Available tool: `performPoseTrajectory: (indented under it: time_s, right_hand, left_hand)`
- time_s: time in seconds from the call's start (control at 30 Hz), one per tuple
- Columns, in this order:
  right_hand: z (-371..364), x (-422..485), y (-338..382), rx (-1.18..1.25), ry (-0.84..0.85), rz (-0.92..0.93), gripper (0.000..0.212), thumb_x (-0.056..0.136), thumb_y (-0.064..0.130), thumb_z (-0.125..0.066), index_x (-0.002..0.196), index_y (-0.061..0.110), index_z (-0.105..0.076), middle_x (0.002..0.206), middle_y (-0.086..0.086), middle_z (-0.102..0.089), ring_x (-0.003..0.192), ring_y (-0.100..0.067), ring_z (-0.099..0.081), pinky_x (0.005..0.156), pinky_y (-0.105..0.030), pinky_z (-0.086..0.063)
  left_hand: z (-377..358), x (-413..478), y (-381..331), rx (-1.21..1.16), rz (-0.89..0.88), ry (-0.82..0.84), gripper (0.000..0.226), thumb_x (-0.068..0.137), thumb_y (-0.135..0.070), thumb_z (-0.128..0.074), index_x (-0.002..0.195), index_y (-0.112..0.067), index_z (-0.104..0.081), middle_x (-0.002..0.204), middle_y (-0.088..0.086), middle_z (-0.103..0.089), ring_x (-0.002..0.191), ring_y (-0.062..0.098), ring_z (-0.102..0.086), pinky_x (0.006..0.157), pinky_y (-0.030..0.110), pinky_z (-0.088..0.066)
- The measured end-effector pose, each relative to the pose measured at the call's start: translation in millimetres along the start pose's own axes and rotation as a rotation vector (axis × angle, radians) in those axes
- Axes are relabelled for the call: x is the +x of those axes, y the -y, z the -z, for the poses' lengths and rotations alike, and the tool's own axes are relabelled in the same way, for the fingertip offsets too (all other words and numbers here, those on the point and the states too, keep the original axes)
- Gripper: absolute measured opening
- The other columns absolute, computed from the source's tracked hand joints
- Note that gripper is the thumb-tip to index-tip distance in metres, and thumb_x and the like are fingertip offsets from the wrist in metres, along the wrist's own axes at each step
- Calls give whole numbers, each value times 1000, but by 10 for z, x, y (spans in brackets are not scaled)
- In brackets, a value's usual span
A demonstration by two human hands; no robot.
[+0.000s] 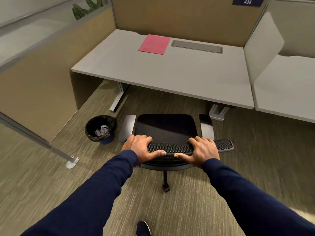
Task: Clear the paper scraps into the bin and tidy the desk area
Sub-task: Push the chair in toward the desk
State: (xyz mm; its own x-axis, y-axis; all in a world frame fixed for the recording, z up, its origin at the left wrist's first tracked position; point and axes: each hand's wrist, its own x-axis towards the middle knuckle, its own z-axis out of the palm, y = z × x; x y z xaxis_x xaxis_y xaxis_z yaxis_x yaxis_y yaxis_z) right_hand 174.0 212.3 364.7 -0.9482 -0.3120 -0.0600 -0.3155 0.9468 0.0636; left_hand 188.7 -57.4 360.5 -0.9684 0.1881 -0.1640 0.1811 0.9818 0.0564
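Note:
A black office chair stands on the carpet just in front of the grey desk, its seat facing the desk. My left hand and my right hand both grip the top of the chair's mesh backrest, thumbs toward me. A small bin with a black liner sits on the floor left of the chair, with crumpled paper scraps inside. A pink sheet lies flat on the desk near the back.
Tan partition walls close the desk at the back and left. A metal post with a floor plate stands left of the bin. A neighbouring desk adjoins on the right. A grey cable tray lid sits in the desktop. My shoe shows below.

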Motion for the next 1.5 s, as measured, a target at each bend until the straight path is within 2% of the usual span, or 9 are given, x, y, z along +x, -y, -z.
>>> performPoseTrajectory:
  time_s: [0.2,0.47,0.67,0.8,0.9,1.03,1.2,1.4,1.5]
  right_hand:
    - [10,482,258,2,-11,-77,103,62,103,-12,114,31,-63,104,6,-66,99,-17,-61,90,-35,-42]
    - [49,1131,474,8,-11,-141,108,62,103,-8,120,30,-61,107,4,-66,100,-18,-61,90,-37,-41]
    - [32,1644,551,31,-55,-182,109,62,103,-7,114,27,-64,102,3,-67,95,-20,-62,88,-37,-44]
    - [31,2061,560,58,-90,-206,110,61,103,-5,111,25,-66,98,2,-67,92,-22,-63,86,-38,-45]
    - [36,2418,532,63,-92,-219,107,64,102,-9,108,24,-67,95,2,-67,88,-23,-62,83,-37,-46]
    - [47,2854,470,71,-88,-220,103,65,101,-14,108,24,-67,95,1,-66,89,-24,-61,85,-39,-44]
    - [28,3353,397,96,-99,-243,101,65,102,-17,106,24,-66,93,1,-64,87,-24,-60,84,-39,-43]
    - [-11,3760,346,95,-93,-265,96,65,102,-22,106,26,-66,96,3,-66,92,-22,-60,88,-39,-43]
    - [-30,3867,338,73,-96,-281,94,66,101,-24,105,27,-66,96,4,-66,91,-21,-60,87,-38,-44]
  left_hand:
    - [79,486,478,25,-40,-11,109,59,-105,-9,114,-27,-62,108,-1,-67,103,24,-61,92,41,-42]
    - [224,1161,983,1,-44,51,104,58,-106,-16,110,-30,-63,104,-4,-65,101,22,-60,93,42,-42]
    - [328,1692,1298,-35,-51,88,103,57,-107,-18,107,-31,-65,94,-7,-64,91,19,-59,90,43,-46]
    - [458,2110,1477,-32,-52,95,102,61,-104,-20,111,-29,-66,98,-5,-66,93,20,-60,89,40,-46]
    - [526,2467,1612,-4,-62,75,108,58,-105,-14,113,-29,-67,98,-5,-68,94,21,-62,87,40,-44]
    - [586,2916,1783,-3,-78,59,106,56,-106,-12,108,-32,-67,96,-7,-67,92,20,-61,81,38,-42]
    - [651,3427,1969,11,-103,28,102,58,-105,-13,104,-33,-68,95,-8,-68,91,19,-62,82,38,-45]
    - [673,3849,2127,-16,-129,8,96,57,-106,-17,84,-29,-66,81,-8,-67,79,20,-63,72,34,-49]
    - [730,3970,2163,4,-158,4,94,59,-106,-18,78,-26,-64,77,-5,-66,76,22,-62,68,34,-45]
